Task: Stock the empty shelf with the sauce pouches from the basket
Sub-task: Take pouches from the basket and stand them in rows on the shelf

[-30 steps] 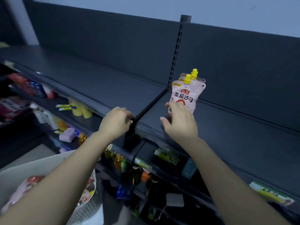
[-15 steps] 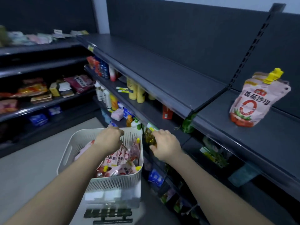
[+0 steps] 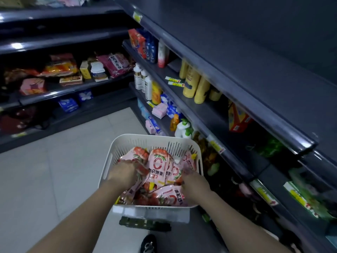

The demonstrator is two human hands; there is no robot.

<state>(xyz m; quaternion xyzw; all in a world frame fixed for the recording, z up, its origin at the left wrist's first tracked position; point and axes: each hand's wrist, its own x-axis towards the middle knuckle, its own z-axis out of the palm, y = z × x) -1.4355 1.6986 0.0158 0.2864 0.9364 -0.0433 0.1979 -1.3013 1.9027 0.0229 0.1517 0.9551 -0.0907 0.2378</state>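
Head view, looking down an aisle. At far left we note dark shelving carrying snack packets (image 3: 60,67), with pale tiled floor (image 3: 54,170) in front of it.

The left hand (image 3: 125,172) is inside the basket (image 3: 116,148), back upward and fingers bent down into the sauce pouches (image 3: 160,167). The fingertips are hidden among the packs, so we cannot tell whether they have closed on one.

The basket is white, slotted, and raised off the floor on a white support. It holds a loose heap of pink-and-red spouted pouches, overlapping and lying at mixed angles. A dark shoe (image 3: 148,243) shows below it.

The right hand (image 3: 193,178) reaches into the right side of the heap and touches the pouches. Its fingers are blurred, so we cannot tell its grip.

To the right, lower shelves hold white bottles (image 3: 141,79) and yellow bottles (image 3: 193,84). Above them the dark top shelf (image 3: 255,70) carries no pouches in the part visible.
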